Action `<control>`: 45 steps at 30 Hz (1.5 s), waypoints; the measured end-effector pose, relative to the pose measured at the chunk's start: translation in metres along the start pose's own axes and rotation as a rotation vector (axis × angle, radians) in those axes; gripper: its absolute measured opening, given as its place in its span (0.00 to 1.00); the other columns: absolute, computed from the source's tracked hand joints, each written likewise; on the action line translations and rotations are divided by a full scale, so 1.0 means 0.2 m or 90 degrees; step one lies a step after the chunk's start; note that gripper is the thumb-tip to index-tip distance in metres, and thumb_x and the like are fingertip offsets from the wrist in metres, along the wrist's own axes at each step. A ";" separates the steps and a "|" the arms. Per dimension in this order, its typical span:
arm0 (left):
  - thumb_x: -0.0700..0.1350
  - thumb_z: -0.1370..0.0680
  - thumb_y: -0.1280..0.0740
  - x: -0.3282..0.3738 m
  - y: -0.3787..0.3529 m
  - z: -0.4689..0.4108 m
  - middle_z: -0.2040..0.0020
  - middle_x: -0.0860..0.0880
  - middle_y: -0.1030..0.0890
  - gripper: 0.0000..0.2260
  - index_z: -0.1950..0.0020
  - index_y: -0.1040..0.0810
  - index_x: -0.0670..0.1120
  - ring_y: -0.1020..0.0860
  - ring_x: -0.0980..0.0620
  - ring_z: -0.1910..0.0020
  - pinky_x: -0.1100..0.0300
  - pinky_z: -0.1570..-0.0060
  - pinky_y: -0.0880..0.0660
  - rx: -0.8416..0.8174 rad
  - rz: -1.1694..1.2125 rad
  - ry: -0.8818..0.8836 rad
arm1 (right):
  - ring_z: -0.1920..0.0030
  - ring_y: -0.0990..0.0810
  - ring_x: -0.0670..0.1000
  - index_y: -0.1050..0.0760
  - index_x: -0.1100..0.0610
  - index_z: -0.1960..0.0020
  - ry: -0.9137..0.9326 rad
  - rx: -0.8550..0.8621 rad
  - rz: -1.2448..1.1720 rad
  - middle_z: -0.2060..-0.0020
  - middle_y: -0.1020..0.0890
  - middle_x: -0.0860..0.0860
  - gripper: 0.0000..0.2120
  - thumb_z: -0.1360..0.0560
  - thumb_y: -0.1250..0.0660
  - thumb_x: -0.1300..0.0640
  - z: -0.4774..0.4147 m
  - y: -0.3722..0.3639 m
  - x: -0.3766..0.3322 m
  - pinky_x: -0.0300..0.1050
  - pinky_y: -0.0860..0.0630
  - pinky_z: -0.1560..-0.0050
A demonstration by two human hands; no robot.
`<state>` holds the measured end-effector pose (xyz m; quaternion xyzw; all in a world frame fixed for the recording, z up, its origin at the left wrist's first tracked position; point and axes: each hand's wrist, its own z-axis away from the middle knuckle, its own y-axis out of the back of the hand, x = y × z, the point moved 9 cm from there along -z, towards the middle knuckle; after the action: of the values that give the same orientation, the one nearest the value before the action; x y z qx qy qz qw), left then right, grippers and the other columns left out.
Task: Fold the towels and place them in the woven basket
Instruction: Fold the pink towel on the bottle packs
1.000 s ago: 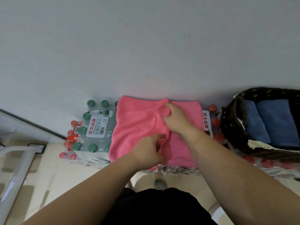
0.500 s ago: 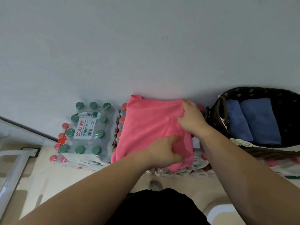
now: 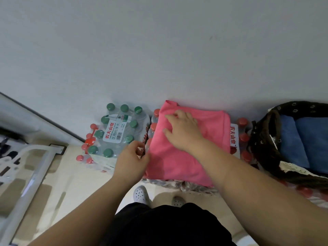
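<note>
Your right hand (image 3: 184,132) lies flat on the pink towel (image 3: 211,144), fingers straight and spread, pressing its far left part. Your left hand (image 3: 132,158) sits at the towel's left edge with the fingers curled. I cannot tell whether they pinch the cloth or only touch it. The towel is folded into a rough rectangle and rests on a pack of red-capped bottles (image 3: 242,137) against the wall. It is just left of the woven basket (image 3: 260,144), which already holds two blue towels (image 3: 312,139).

Expect the towel to be light, soft and limp, with no stiffness of its own. Lifted by one corner, it would likely sag and fall open. The caps beneath give a bumpy bed and the plastic wrap looks slick, so the cloth may slide as you smooth it; press gently. For another fold, pinch both corners of one edge. To carry it, grip opposite edges through all the layers — or slip a palm underneath.
</note>
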<state>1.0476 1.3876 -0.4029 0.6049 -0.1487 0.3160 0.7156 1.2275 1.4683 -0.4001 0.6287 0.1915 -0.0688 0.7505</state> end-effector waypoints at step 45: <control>0.40 0.21 0.34 -0.96 0.44 -0.22 0.60 0.37 0.15 0.06 0.51 0.23 0.38 0.18 0.44 0.65 0.55 0.65 0.24 -0.303 0.375 0.270 | 0.22 0.43 0.53 0.47 0.55 0.19 -0.086 0.056 -0.149 0.20 0.45 0.48 0.42 0.24 0.35 0.39 -0.52 -0.40 -0.99 0.52 0.44 0.23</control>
<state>0.8398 1.3829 -0.4593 0.2763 -0.2336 0.5811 0.7290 0.9974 1.5261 -0.4137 0.6285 0.2097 -0.2064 0.7200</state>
